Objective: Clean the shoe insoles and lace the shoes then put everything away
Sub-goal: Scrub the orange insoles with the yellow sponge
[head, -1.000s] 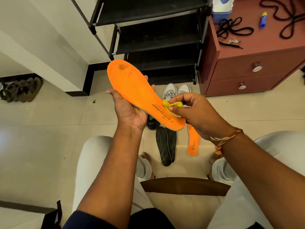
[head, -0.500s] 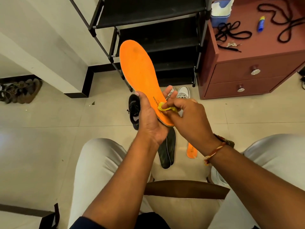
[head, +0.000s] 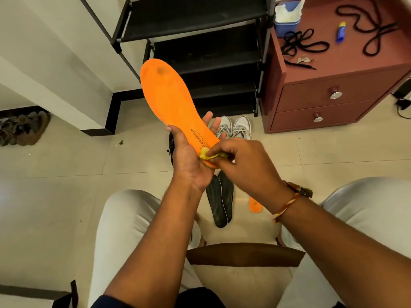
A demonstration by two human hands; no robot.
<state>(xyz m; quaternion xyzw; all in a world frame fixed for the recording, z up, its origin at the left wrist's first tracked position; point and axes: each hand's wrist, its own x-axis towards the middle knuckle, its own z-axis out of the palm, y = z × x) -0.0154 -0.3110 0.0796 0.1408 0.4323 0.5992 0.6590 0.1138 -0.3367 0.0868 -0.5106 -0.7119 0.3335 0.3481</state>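
My left hand (head: 191,158) grips the heel end of an orange insole (head: 171,101), whose toe points up and away. My right hand (head: 242,165) pinches a small yellow cloth (head: 211,155) against the insole's heel. On the floor below lie two dark insoles (head: 220,201) and a second orange insole (head: 254,205), partly hidden by my right wrist. A pair of grey laced shoes (head: 234,127) stands in front of the rack. A black shoe (head: 171,145) shows behind my left hand. Black laces (head: 300,44) lie on the cabinet top.
A black shoe rack (head: 200,41) stands straight ahead, a maroon two-drawer cabinet (head: 329,94) to its right. On the cabinet are a tissue box (head: 287,18), a small blue-and-yellow tube (head: 341,32) and another black lace (head: 367,25). Sandals (head: 22,127) lie at the far left.
The insole has tilted from nearly upright back toward the left. My right hand has slid the yellow cloth down to the heel end.
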